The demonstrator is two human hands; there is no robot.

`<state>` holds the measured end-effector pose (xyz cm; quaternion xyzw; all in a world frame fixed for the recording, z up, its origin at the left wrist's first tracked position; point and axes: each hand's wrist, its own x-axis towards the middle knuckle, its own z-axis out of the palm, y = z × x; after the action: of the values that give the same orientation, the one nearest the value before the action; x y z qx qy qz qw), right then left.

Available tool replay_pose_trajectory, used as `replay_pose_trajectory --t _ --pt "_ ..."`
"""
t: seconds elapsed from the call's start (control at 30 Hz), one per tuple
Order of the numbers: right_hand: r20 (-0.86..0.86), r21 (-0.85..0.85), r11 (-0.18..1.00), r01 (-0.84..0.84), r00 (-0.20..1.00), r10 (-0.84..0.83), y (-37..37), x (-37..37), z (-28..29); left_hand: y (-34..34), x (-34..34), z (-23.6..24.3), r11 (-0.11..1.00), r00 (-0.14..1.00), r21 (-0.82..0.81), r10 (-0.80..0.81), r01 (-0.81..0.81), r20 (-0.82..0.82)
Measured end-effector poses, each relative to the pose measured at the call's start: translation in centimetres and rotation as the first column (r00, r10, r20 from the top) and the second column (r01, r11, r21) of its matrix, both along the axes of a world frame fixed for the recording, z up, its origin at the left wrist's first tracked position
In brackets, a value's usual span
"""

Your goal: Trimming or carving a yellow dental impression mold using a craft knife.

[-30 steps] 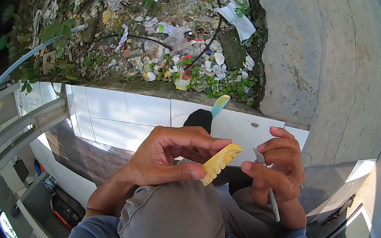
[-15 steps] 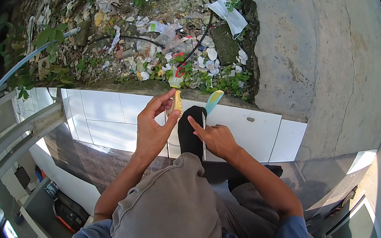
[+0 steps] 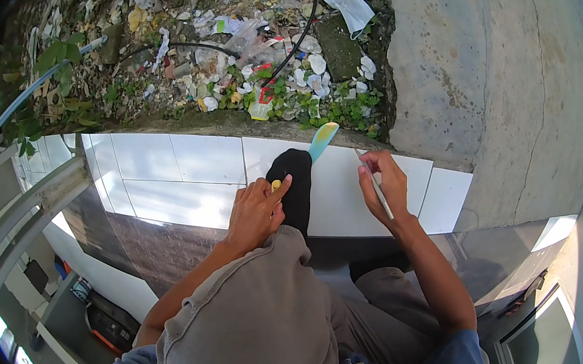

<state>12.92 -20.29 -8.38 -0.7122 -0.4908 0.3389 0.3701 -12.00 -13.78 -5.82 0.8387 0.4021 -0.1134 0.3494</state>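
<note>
My left hand (image 3: 255, 214) is closed on a small yellow piece (image 3: 276, 184), most of it hidden by the fingers. The hand lies against the side of my foot in a black sock (image 3: 295, 196), on the white tiles. To the right, apart from the foot, my right hand (image 3: 388, 183) grips a slim, pale, pen-like tool (image 3: 380, 196), its narrow tip pointing away from me. Past the toes sticks out a flat, round-ended light blue and yellow thing (image 3: 323, 139); its other end is hidden by the foot.
Beyond the tiled ledge (image 3: 150, 159) lies soil with litter, plants and a black hose (image 3: 293, 47). A white face mask (image 3: 346, 4) rests on the litter. Concrete (image 3: 467, 73) spans the right. Curved metal rails (image 3: 38, 195) and a black-orange case (image 3: 108, 322) are at left.
My left hand has come down and nearer with the yellow piece, from beyond the toes to beside the foot. My right hand has moved right, off the foot, with the pale tool.
</note>
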Motion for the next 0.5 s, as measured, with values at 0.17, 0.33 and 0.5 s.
replay_pose_trajectory --t 0.17,0.33,0.5 --pt "-0.117 0.080 0.988 0.130 0.986 -0.120 1.4 -1.2 -2.6 0.8 -0.3 1.8 0.960 0.989 -0.238 0.146 -0.150 -0.036" --pt "-0.305 -0.030 0.942 0.334 0.895 -0.327 1.4 -3.0 -4.6 1.6 1.2 2.8 0.859 0.917 -0.375 0.394 -0.348 0.053" --pt "-0.413 -0.042 0.922 0.386 0.833 -0.368 2.1 -3.6 -5.0 2.0 0.8 2.4 0.573 0.824 -0.687 0.563 -0.446 -0.066"
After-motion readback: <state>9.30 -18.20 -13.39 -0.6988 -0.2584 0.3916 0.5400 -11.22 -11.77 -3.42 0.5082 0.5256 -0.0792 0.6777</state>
